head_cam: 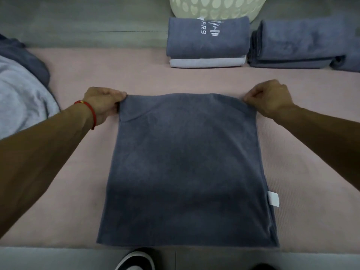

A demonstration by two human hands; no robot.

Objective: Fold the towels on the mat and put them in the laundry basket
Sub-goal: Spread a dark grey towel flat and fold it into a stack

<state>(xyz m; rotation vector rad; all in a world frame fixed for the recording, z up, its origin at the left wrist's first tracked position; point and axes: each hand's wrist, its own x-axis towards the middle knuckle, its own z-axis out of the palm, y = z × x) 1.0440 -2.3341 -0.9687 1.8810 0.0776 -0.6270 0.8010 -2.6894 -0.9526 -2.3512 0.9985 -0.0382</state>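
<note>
A dark blue-grey towel (pixel 187 168) lies flat on the pink mat (pixel 81 184), stretching from the mat's near edge toward the middle, with a white tag on its right side. My left hand (pixel 103 103) pinches the towel's far left corner. My right hand (pixel 270 98) pinches the far right corner. The far edge is pulled taut between them. A pale laundry basket (pixel 216 7) with heart-shaped holes stands beyond the mat at the top.
Two folded towels, dark over white (pixel 207 41), lie in front of the basket. A stack of folded dark towels (pixel 296 45) sits to their right. Unfolded grey and dark towels (pixel 21 90) are heaped at the left. My shoe (pixel 136 259) shows at the bottom.
</note>
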